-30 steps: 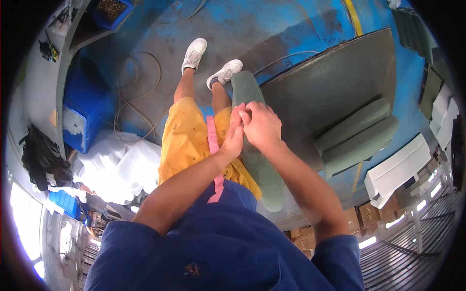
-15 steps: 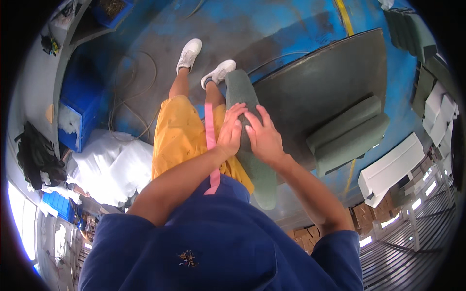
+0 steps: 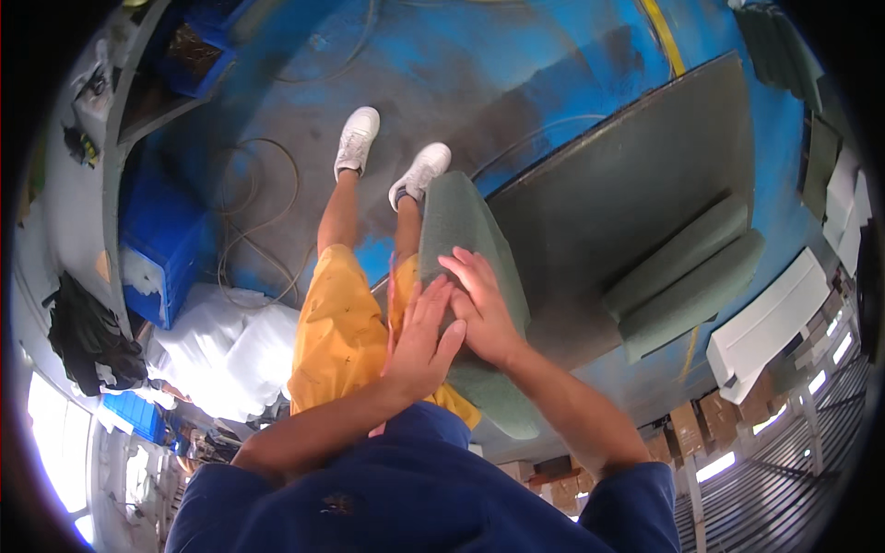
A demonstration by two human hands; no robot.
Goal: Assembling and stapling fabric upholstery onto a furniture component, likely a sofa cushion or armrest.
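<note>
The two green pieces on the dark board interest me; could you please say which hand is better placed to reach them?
Probably the right hand: it is nearer the two green pieces, and lies between them and the left hand, which would have to reach across.

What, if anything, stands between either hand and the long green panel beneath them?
Nothing visible: the left hand and the right hand both reach over the long green panel. The pink strip runs left of the panel, partly hidden by the left hand.
</note>
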